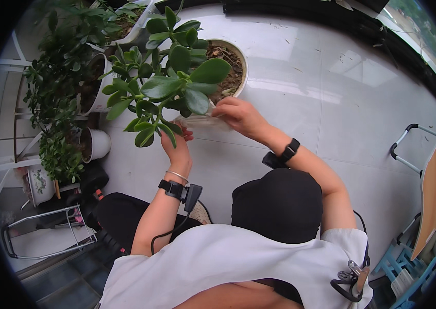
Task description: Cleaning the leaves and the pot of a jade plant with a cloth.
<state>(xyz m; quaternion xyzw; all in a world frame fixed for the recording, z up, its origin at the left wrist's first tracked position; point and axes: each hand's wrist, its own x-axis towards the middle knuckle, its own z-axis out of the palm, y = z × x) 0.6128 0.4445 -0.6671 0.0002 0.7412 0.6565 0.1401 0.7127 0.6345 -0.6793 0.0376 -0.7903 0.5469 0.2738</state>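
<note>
A potted plant (177, 67) with thick, rounded green leaves stands in front of me. Its round pale pot (245, 67) holds brown soil with bits of dry leaf. A pale, thin, wrinkled sheet (200, 122), perhaps plastic, spans the space between my hands along the pot's near side. My right hand (242, 117) is closed on its right end, thumb and fingers pinched beside the rim. Below the drooping leaves, my left hand (177, 147) has its fingers curled at the sheet's left end. Leaves cover part of that hand.
More pots with leafy plants (55, 92) line the left side, one a white pot (97, 144) lying tilted. A metal-framed stand (48, 232) is at lower left. On the right, a wooden-topped folding table (434, 190) leans near a blue plastic stool (408, 273). Pale floor tiles (290, 67) carry scattered debris.
</note>
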